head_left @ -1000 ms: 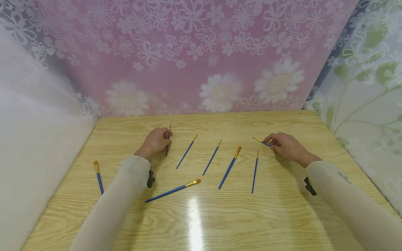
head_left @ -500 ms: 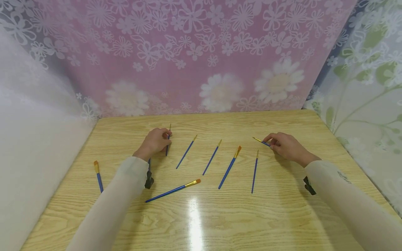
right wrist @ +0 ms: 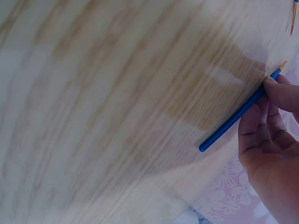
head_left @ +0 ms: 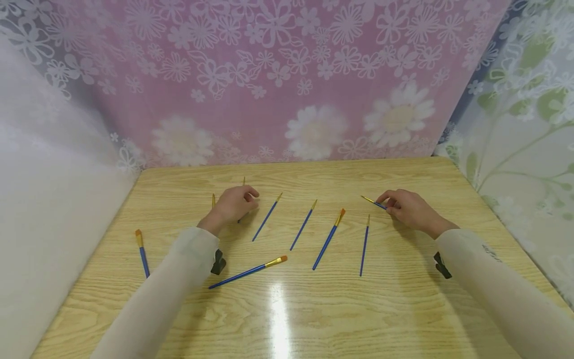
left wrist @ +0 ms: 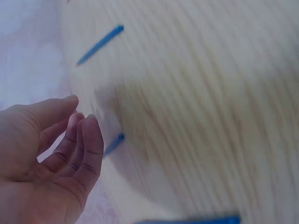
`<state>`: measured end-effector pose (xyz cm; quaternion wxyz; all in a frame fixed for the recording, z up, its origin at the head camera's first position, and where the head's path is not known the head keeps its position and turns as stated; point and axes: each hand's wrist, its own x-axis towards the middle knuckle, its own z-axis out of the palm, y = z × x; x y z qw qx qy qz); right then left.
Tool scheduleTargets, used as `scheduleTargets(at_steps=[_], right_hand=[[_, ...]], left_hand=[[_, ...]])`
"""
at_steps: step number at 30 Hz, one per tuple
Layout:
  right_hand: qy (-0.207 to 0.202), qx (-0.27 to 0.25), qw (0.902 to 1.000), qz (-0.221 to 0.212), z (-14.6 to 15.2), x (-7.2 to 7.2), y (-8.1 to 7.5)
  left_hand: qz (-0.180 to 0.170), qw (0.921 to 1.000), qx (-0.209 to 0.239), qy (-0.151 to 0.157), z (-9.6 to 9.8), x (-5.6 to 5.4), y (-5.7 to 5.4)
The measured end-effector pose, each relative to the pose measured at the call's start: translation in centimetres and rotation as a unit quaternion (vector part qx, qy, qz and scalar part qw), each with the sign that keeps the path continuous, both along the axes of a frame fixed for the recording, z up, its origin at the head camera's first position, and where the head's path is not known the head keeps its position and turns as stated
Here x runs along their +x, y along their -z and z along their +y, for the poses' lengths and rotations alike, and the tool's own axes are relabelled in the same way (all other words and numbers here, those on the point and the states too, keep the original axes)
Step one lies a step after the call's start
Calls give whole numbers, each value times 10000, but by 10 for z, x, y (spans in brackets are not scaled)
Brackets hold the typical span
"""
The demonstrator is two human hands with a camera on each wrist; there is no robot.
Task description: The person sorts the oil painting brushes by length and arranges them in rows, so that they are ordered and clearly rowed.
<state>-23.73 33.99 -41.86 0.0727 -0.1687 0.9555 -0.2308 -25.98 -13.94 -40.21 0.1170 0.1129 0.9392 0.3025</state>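
Note:
My left hand (head_left: pixel 234 203) hovers over a thin blue paintbrush (left wrist: pixel 114 143), fingers loosely bent with nothing between thumb and fingertips. Only that brush's tip and part of its handle show past the hand in the head view. Just left of the same hand, another brush (head_left: pixel 213 200) is mostly covered by the wrist. To its right lies a slim brush (head_left: pixel 267 216). On the right side of the table, my right hand (head_left: pixel 410 212) pinches a blue-handled paintbrush (right wrist: pixel 233 119) between thumb and fingers, its gold end pointing left.
Across the wooden table (head_left: pixel 341 314) lie a slim brush (head_left: pixel 303 224), a flat brush (head_left: pixel 329 240), a thin brush (head_left: pixel 364 247) and a slanting flat brush (head_left: pixel 246 272). One more flat brush (head_left: pixel 141 252) is partly behind the left sleeve. A pink floral cloth (head_left: pixel 269 119) hangs behind.
My left hand has let go of the thin paintbrush and shifted slightly right, uncovering the tip of the brush on its left. The right hand has kept its hold and place.

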Motion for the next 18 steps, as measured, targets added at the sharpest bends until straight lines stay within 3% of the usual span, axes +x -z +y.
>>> scheduleTargets(at_steps=[5,18], right_hand=[[6,11,10000,-10,0,0,0],[-14,29,9999,98,0,-1,1]], left_hand=[[-110,9999,64,98,14,4,2],[47,9994,-131,314,30,10,14]])
